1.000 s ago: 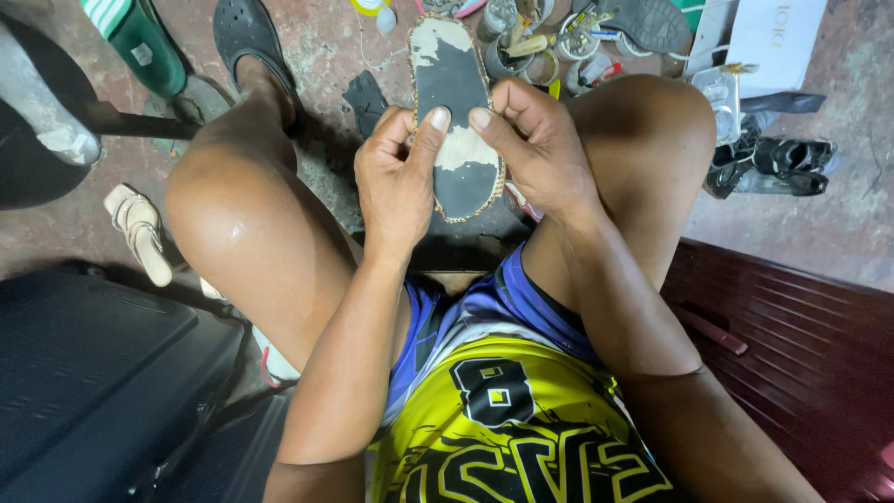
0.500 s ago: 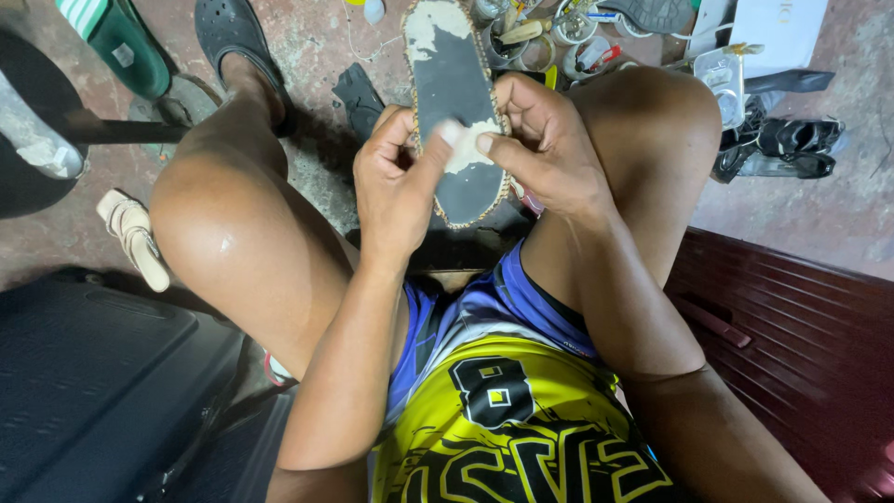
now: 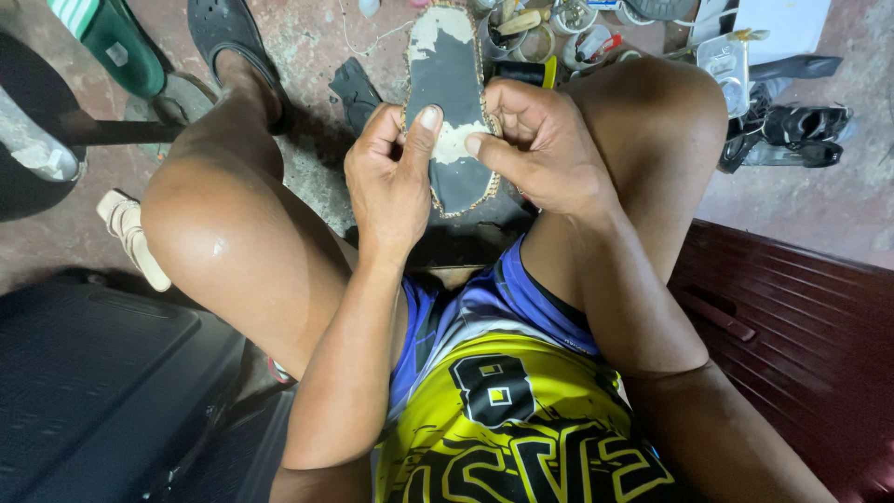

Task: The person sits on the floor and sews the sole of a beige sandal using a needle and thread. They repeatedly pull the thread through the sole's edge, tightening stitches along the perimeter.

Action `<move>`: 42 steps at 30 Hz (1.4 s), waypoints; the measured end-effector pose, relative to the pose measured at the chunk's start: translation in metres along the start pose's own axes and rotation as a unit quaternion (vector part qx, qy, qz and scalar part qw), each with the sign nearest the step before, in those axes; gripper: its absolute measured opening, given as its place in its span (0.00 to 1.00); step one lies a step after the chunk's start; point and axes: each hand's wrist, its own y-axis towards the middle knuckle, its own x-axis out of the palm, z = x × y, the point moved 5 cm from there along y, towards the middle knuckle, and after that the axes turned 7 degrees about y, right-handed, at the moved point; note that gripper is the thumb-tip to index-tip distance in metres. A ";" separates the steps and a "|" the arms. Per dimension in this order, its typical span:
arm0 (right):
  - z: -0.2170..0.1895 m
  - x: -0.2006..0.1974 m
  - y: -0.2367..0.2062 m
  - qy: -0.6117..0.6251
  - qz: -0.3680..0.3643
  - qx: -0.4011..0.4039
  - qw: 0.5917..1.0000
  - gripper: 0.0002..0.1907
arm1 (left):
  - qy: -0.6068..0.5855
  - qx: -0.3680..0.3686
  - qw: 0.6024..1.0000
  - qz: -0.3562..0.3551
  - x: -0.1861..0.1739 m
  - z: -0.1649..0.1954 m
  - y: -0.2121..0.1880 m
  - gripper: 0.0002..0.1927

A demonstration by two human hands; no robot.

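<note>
On the floor at my left lie a green sandal [image 3: 107,42] and a beige shoe [image 3: 130,237]. My left hand [image 3: 391,182] pinches the left edge of the sole [image 3: 452,102], thumb on its dark face, and the sole stands up between my knees. My right hand [image 3: 540,149] grips its right edge, forefinger pressing the pale patch [image 3: 453,142]; cans [image 3: 559,28] stand beyond.

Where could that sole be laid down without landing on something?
Bare floor lies between the black clog and the sole held in the left hand and right hand. The wooden bench is open. The tins ahead are crowded.
</note>
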 end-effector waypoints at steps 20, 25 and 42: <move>-0.003 0.021 -0.006 0.009 -0.056 0.007 0.998 0.17 | -0.041 -0.036 0.998 0.029 0.000 -0.003 -0.013 0.13; 0.009 0.017 -0.008 -0.012 -0.051 0.039 0.998 0.14 | -0.019 -0.044 0.998 0.042 0.003 -0.016 -0.012 0.16; 0.016 0.000 -0.004 0.080 -0.092 0.064 0.990 0.16 | 0.234 0.262 0.936 -0.017 -0.007 0.048 -0.007 0.13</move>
